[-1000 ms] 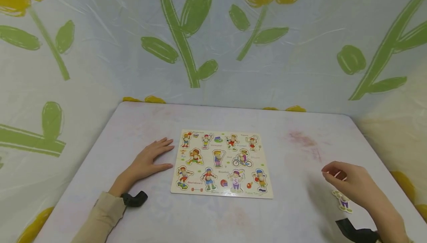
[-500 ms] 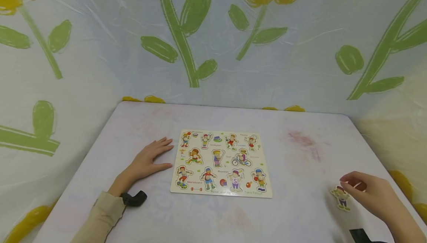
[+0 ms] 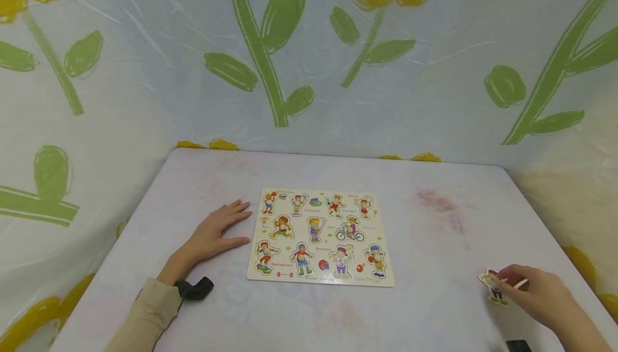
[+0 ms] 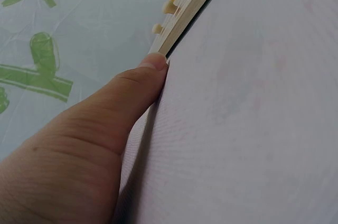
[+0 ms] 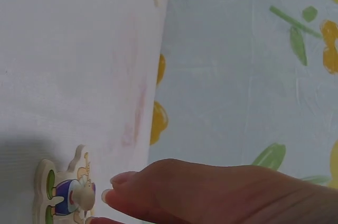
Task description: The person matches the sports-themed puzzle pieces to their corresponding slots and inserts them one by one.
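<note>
A wooden knob puzzle board (image 3: 321, 236) with printed sporting figures lies mid-table. My left hand (image 3: 214, 234) rests on the table beside the board's left edge, fingers spread. Seen from the left wrist, the thumb (image 4: 127, 92) reaches right up to the corner of the board's edge. One loose figure-shaped puzzle piece (image 3: 494, 288) with a round knob (image 5: 84, 197) lies on the table at the right. Over this piece is my right hand (image 3: 541, 293), thumb and fingertips close around the knob; a small gap shows between a fingertip and the knob in the right wrist view.
Several knobbed figures, such as the cyclist (image 3: 350, 228), sit in the board. The white table (image 3: 410, 320) ends at a flower-printed cloth (image 3: 309, 73) behind and at both sides. Dark wrist devices (image 3: 195, 288) are strapped to the arms.
My right hand has moved right and lower, down to the loose puzzle piece. The left hand and the board stay where they were.
</note>
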`<state>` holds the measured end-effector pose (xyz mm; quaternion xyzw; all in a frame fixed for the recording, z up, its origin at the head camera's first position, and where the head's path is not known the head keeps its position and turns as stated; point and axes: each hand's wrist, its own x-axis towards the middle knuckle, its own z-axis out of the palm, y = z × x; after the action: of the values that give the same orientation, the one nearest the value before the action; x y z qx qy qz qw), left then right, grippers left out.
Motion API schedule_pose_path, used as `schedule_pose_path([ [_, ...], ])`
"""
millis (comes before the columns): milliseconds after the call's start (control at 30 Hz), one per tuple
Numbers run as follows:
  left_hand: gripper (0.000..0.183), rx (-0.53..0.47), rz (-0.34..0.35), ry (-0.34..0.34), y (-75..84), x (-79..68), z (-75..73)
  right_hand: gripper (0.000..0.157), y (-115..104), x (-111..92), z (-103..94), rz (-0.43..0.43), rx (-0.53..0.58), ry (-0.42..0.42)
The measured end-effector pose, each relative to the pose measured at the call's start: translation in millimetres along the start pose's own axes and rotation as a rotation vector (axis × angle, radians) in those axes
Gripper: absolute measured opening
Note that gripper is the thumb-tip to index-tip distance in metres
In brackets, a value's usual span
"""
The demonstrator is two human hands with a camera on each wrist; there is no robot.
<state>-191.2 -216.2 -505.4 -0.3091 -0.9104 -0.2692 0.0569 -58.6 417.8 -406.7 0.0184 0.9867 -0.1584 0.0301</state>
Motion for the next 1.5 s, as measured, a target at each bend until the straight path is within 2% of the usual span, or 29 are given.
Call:
schedule_pose_path([
  [267,0.068,0.0,-0.004,-0.007,1.8,0.4,-0.8,0.013,5,4,7.1,0.016,0.031,-0.078],
  [467,0.068,-0.002,-0.005,-0.006,1.9,1.0,-1.7,0.01,8,11,9.9,0.058,0.038,-0.093],
  [833,0.069,-0.011,-0.009,-0.009,-0.2,0.5,-0.8,0.014,7,17,8.3,0.101,0.043,-0.151],
  [1100,0.068,-0.015,-0.003,-0.006,1.1,0.9,-1.7,0.013,-3,19,6.6,0.059,0.046,-0.103],
  [1500,0.068,-0.011,0.002,-0.006,1.2,1.2,-1.8,0.006,-33,25,6.0,-0.063,0.043,-0.022],
])
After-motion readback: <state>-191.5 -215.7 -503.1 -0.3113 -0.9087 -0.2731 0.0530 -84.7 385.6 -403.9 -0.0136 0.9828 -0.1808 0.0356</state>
